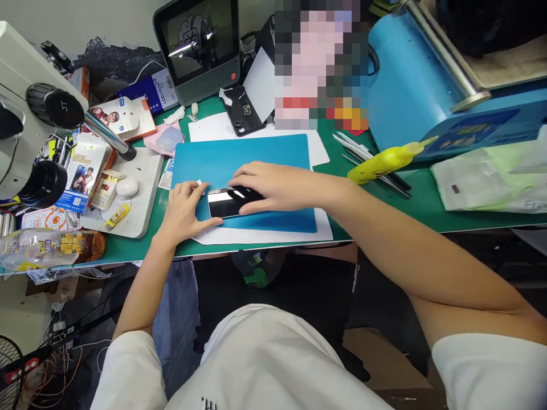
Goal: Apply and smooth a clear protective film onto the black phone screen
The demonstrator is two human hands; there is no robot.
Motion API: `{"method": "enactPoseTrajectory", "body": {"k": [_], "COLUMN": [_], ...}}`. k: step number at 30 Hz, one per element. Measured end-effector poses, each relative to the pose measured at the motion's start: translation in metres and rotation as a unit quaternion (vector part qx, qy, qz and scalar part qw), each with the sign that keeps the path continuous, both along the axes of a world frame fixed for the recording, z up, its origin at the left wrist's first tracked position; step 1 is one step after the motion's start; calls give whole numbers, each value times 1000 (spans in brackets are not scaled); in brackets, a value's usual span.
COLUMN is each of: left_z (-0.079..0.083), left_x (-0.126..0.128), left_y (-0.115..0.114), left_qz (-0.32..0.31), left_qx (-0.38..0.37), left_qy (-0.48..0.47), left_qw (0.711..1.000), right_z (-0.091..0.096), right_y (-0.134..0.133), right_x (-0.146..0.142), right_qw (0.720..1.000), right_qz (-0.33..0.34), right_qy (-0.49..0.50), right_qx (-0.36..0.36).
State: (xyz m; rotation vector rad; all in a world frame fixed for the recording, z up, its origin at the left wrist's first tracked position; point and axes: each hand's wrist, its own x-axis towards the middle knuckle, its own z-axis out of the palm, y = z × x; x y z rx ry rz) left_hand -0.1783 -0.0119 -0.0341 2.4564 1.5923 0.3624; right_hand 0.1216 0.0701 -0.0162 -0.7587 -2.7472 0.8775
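Note:
A smartphone (224, 203) with a black, glossy face lies lengthwise on a blue mat (265, 149). My right hand (265, 185) grips its right end, fingers along the far edge and thumb at the near edge. At the left end, my left hand (183, 213) has its thumb and index finger spread apart around the corners, the thumb tip by the near edge. A small white bit (199, 182) shows by the left index finger; whether the finger holds it, I cannot tell. White paper (256, 236) sticks out under the mat.
At left, a microscope (55, 108) stands on a white base (143, 196) beside a drink bottle (51, 249). Behind the mat are a black phone case (243, 111) and a screen device (199, 45). A yellow bottle (387, 162), tweezers and a blue machine (410, 85) are at right.

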Motion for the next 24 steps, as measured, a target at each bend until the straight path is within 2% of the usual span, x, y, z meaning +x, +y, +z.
{"method": "enactPoseTrajectory", "body": {"k": [3,7,16,24], "left_z": [0,-1,-8,-11], "left_x": [-3,-7,-5,-7], "left_y": [1,3,2,3], "left_qz": [-21,-5,10,5], "left_qx": [-32,-47,-34,-28], "left_qy": [-16,-40,-62,-65], "left_qw": [999,998,997,997], "right_z": [-2,-9,-20,-32], "right_y": [1,3,-10,-13], "right_x": [-31,-54,-71,-77], "right_qw": [998,1000,997,994], "right_qz": [30,10,-68,-96], "right_qy": [6,19,36,54], "right_qx": [46,19,-16,-8]}}
